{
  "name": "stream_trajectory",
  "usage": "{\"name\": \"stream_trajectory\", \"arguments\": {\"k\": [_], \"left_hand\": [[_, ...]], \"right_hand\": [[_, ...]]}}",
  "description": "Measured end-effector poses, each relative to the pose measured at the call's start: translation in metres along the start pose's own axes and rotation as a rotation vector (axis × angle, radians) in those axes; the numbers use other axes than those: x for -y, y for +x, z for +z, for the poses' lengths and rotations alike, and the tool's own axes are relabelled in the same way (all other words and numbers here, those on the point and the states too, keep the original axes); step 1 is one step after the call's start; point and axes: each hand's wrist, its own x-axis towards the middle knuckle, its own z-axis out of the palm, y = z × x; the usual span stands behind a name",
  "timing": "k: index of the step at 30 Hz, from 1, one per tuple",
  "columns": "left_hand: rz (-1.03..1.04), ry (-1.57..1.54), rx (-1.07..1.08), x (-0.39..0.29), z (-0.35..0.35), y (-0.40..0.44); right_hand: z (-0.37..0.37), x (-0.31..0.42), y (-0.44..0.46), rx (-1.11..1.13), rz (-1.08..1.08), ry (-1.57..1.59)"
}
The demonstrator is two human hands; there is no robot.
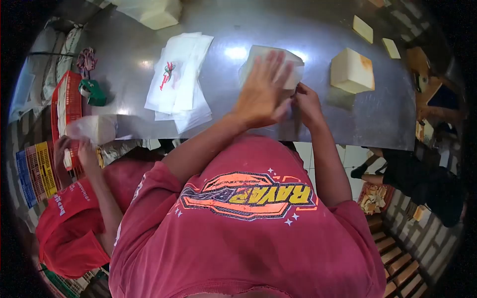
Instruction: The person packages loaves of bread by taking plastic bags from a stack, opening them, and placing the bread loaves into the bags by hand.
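Note:
My left hand (263, 94) lies across the top of a bread loaf in a clear plastic bag (297, 64), its fingers stretched out and a little blurred. At the loaf's near right corner my right hand (309, 105) is closed, the fingertips pinching the gathered end of the bag. The thumb side of the left hand partly hides that end. To the right stands an unwrapped bread loaf (352, 70) with a browned side. Left of my hands is a fanned stack of white plastic bags (184, 74), with several twist ties (169, 70) on top.
Two bread slices (362, 30) lie at the table's (223, 94) far right. Another loaf (154, 12) is at the far left. A green tape dispenser (93, 93) stands near a red crate (67, 107). At left, a co-worker's hands (84, 154) hold a bagged loaf (94, 129).

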Motion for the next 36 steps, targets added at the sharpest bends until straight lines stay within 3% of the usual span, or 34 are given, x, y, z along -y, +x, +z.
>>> {"name": "stream_trajectory", "arguments": {"k": [2, 5, 6, 7, 9, 13, 14, 16, 17, 18, 19, 22, 25, 26, 30, 33, 36], "left_hand": [[-0.129, 0.084, 0.018, 0.018, 0.023, -0.013], [-0.273, 0.051, -0.102, 0.04, 0.009, -0.03], [-0.344, 0.007, -0.164, 0.053, 0.004, -0.037], [-0.42, -0.04, -0.225, 0.063, 0.0, -0.046], [-0.658, -0.523, -0.331, 0.067, -0.027, -0.04], [-1.035, -1.454, -0.522, 0.104, -0.044, -0.039], [-1.154, -1.522, -0.496, 0.118, -0.033, -0.046], [-1.31, -1.12, -0.564, 0.116, -0.022, -0.053], [-1.375, -0.915, -0.588, 0.113, -0.018, -0.054], [-1.329, -0.94, -0.65, 0.108, -0.022, -0.051], [-1.213, -0.778, -0.562, 0.101, -0.027, -0.048], [-0.925, -0.228, -0.305, 0.07, -0.055, -0.032], [-0.846, -0.108, -0.048, 0.068, -0.078, -0.012], [-0.791, -0.112, -0.09, 0.077, -0.081, -0.011], [-0.666, -0.196, -0.253, 0.08, -0.148, -0.005], [-0.931, -0.441, -0.346, 0.111, -0.195, -0.013], [-1.094, -0.358, -0.328, 0.168, -0.238, -0.037]], "right_hand": [[0.01, 0.003, 0.005, -0.053, 0.181, 0.213], [0.02, -0.031, 0.051, 0.086, 0.293, 0.375], [0.03, -0.02, 0.053, 0.229, 0.231, 0.392], [0.04, -0.014, 0.048, 0.159, 0.219, 0.335], [0.075, 0.054, 0.018, 0.024, 0.187, 0.211], [0.096, 0.09, 0.006, 0.165, 0.014, 0.263], [0.097, 0.103, -0.007, 0.19, -0.041, 0.285], [0.094, 0.104, -0.017, 0.19, -0.244, 0.21], [0.088, 0.101, -0.021, 0.073, -0.377, 0.029], [0.08, 0.097, -0.026, -0.044, -0.51, -0.156], [0.073, 0.093, -0.028, -0.162, -0.643, -0.341], [0.059, 0.06, -0.024, -0.524, -0.653, -0.663], [0.064, 0.082, -0.033, -0.131, -0.053, -0.237], [0.059, 0.072, -0.022, -0.197, -0.303, -0.372], [0.089, 0.187, -0.045, -0.172, -0.637, -0.03], [0.132, 0.231, -0.023, 0.033, -0.664, 0.026], [0.196, 0.254, 0.008, 0.2, -0.592, 0.008]]}}
